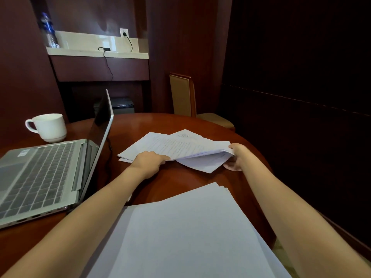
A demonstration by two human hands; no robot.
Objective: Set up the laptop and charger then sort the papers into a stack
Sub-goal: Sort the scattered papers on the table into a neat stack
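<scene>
Under the fingers [163, 158] spreads a round, polished red-brown table [180, 121]. Straight beyond them, past its far edge, a chair [181, 95] with a tan padded back and seat stands close to it. Beyond and to the left, dark wood-panelled walls [24, 67] frame a niche with a pale shelf [96, 54], a white wall socket [123, 32] above it and soft glare on its back. Right of the fingers the room lies in deep shadow. Nearer and to the right, a pale strip of floor [280, 250] shows.

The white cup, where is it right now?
In the head view, the white cup stands on the table at the far left, just behind the open laptop and well away from the papers.
</scene>
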